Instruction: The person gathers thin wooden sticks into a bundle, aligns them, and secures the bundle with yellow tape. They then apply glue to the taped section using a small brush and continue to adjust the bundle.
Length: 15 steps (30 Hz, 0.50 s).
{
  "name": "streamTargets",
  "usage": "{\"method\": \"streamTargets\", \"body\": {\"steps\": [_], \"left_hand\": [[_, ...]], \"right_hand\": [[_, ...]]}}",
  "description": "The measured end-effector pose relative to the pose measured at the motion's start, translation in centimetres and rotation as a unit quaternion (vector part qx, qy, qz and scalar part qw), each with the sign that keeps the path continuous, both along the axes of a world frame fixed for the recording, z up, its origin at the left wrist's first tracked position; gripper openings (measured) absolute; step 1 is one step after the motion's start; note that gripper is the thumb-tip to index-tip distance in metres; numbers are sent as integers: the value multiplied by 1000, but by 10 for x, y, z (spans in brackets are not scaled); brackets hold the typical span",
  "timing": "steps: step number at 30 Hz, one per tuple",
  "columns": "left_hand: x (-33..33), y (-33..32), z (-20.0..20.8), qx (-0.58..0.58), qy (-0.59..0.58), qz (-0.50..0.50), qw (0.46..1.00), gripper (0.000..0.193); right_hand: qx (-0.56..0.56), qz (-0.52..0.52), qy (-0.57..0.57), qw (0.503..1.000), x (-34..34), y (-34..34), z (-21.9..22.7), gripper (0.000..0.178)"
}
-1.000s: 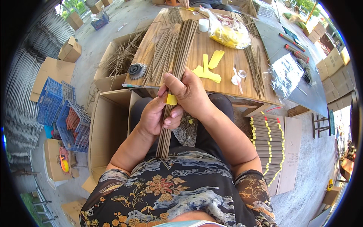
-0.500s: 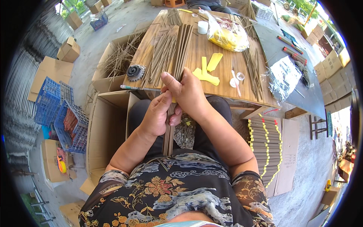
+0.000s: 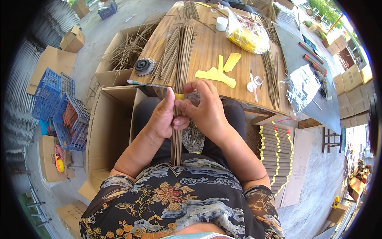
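A long bundle of thin brown incense sticks stands upright in front of me, its lower end near my lap and its upper part over the table edge. A yellow paper band goes round its middle. My left hand is closed round the bundle just below the band, thumb pointing up along it. At the band, my right hand has curled fingers, and its thumb presses against the band's right side. A small shiny patch shows between these fingers; I cannot make out what it is.
On the wooden table lie loose sticks, yellow paper strips, a bag of yellow paper and a black toothed wheel. Banded bundles lie at lower right. An open carton and blue crates stand left.
My right hand has shifted from wrapping over the bundle to its right side, uncovering the yellow band. The bundle now stands straighter, and the view has shifted slightly.
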<state>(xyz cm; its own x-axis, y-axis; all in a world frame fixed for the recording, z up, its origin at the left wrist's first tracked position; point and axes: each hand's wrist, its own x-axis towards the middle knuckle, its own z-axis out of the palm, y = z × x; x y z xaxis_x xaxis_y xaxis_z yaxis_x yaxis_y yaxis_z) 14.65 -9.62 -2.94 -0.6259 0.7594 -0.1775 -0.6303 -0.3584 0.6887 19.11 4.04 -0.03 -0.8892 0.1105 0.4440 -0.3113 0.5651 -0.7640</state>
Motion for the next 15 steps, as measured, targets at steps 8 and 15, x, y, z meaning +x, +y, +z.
{"method": "streamTargets", "body": {"steps": [8,15], "left_hand": [[-5,-4,-2,51,-17,-43,998,61],[-15,-4,-3,91,28,-84,992,52]], "right_hand": [[-141,65,-112,982,-14,5,8,30],[-247,94,-156,952,-25,8,10,25]]}}
